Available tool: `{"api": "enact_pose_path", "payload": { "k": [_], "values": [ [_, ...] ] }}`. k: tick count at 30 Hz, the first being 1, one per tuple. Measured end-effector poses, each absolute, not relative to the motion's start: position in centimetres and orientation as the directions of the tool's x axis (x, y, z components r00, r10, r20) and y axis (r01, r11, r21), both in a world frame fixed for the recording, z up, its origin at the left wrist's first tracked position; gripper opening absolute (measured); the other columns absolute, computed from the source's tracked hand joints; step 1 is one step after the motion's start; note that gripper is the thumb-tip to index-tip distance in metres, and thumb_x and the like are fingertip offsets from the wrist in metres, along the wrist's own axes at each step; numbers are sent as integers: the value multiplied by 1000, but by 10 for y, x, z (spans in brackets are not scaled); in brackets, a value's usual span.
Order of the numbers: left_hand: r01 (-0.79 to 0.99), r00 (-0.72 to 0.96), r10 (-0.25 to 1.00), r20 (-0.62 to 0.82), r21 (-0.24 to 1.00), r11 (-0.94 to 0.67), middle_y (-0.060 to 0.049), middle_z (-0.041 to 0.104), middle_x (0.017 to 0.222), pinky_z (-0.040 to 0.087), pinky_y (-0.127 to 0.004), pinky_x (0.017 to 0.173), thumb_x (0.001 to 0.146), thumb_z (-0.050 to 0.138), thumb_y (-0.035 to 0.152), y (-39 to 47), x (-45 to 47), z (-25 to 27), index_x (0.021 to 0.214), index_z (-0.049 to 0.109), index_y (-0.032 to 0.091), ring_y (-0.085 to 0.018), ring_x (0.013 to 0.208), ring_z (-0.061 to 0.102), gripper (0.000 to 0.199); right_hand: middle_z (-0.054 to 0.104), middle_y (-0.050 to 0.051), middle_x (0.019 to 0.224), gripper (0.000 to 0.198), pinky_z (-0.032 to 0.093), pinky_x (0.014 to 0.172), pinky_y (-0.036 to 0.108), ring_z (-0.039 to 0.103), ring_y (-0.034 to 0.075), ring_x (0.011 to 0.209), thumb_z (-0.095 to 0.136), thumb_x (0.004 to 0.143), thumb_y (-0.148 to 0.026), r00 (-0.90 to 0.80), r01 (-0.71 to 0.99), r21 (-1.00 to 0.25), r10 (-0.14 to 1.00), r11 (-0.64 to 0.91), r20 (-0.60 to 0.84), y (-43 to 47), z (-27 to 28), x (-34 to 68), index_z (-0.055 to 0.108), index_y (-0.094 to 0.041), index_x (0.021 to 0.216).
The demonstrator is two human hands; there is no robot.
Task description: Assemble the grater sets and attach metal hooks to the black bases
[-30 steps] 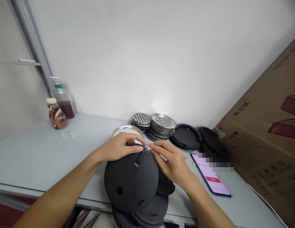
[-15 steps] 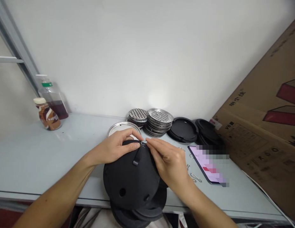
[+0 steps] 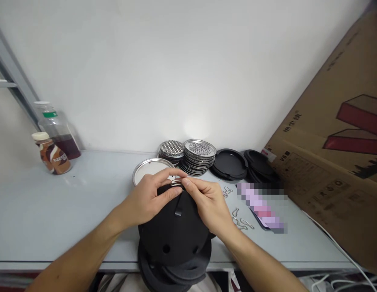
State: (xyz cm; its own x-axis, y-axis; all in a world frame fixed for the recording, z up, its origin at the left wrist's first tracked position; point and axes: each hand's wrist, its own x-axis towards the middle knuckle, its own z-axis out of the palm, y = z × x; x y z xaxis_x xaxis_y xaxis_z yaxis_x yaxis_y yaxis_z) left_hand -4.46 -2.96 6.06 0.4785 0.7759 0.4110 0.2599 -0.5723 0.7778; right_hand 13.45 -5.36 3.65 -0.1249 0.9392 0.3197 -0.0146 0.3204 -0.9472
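A black round cover (image 3: pixel 176 235) with holes and a short black strap (image 3: pixel 178 209) stands tilted at the table's front edge. At its top edge, a small silver snap hook (image 3: pixel 175 183) lies sideways, pinched at its right end by my right hand (image 3: pixel 210 200). My left hand (image 3: pixel 150 198) grips the cover's upper left, thumb along its face. Its index finger reaches across to the right fingertips. Whether the hook passes through the strap is hidden by my fingers. More black round pieces (image 3: pixel 185 272) are stacked beneath the cover.
Stacked metal grater discs (image 3: pixel 200 152) and black round trays (image 3: pixel 229 164) stand by the wall. A metal dish (image 3: pixel 146 168) is behind my left hand. Loose snap hooks (image 3: pixel 246 223) and a phone (image 3: pixel 264 211) lie right, near a cardboard box (image 3: pixel 328 162). Bottles (image 3: pixel 54 156) stand left.
The snap hook now shows more of its length, turned sideways between my hands. The cover's strap has swung more upright. The camera view has shifted slightly.
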Motion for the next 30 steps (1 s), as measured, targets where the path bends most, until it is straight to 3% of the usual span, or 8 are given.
{"api": "enact_pose_path", "payload": {
  "k": [4, 9, 12, 17, 22, 24, 27, 30],
  "values": [
    [363, 429, 850, 307, 803, -473, 2, 72, 80, 54, -25, 67, 91, 60, 42, -28, -47, 62, 128, 53, 26, -17, 72, 69, 41, 76, 4, 92, 26, 56, 87, 37, 71, 23, 91, 62, 91, -43, -46, -53, -931, 930, 362, 364, -41, 44, 143, 78, -23, 96],
    [505, 135, 884, 448, 736, -450, 3, 72, 75, 48, -21, 53, 86, 65, 50, -20, -49, 95, 100, 66, 24, -15, 61, 65, 29, 74, 4, 81, 22, 60, 75, 33, 70, 16, 70, 71, 85, -38, 548, -131, -754, 681, 644, 486, -24, 66, 217, 76, -17, 91],
    [498, 232, 689, 686, 524, -690, 2, 73, 80, 52, -24, 66, 87, 67, 42, -10, -17, 117, 91, 68, 23, -16, 70, 66, 19, 72, 3, 78, 23, 60, 70, 28, 68, 12, 65, 75, 80, -37, 720, -45, -727, 527, 685, 451, -35, 59, 270, 75, -15, 88],
    [41, 642, 169, 748, 187, -982, -6, 72, 97, 51, -31, 88, 93, 59, 20, 18, 86, 111, 90, 69, 17, -18, 94, 66, 11, 72, 4, 73, 30, 59, 59, 22, 66, 11, 57, 83, 70, -35, 785, -118, -831, 564, 544, 258, -59, 16, 324, 74, -10, 83],
    [-135, 474, 192, 859, 287, -948, -5, 71, 87, 52, -31, 81, 89, 67, 17, 15, 147, 86, 87, 68, 15, -16, 83, 64, 3, 70, 2, 66, 24, 53, 41, 20, 60, 11, 44, 82, 68, -32, 673, -418, -831, 740, 366, -13, -64, -5, 347, 66, -15, 75],
    [-205, 444, 98, 891, 207, -957, -4, 68, 84, 52, -30, 78, 87, 70, 18, 0, 144, 83, 87, 71, 17, -15, 81, 61, 2, 67, -1, 62, 21, 51, 39, 19, 60, 11, 45, 81, 70, -29, 503, -540, -806, 861, 243, -77, -66, -5, 346, 64, -17, 73],
    [-242, 441, -84, 894, 29, -970, -1, 57, 75, 49, -24, 62, 86, 71, 18, -25, 120, 85, 89, 74, 19, -12, 67, 54, 4, 69, 2, 70, 21, 59, 54, 25, 69, 17, 64, 78, 74, -33, 226, -603, -792, 973, 96, -54, -72, -4, 332, 63, -20, 71],
    [-235, 452, -89, 888, 22, -972, 0, 54, 73, 47, -22, 57, 84, 73, 14, -39, 92, 94, 88, 74, 17, -9, 62, 51, 5, 71, 5, 82, 34, 59, 55, 29, 69, 20, 70, 73, 78, -45, 122, -530, -843, 992, 88, 27, -77, -5, 317, 56, -21, 63]
  ]
}}
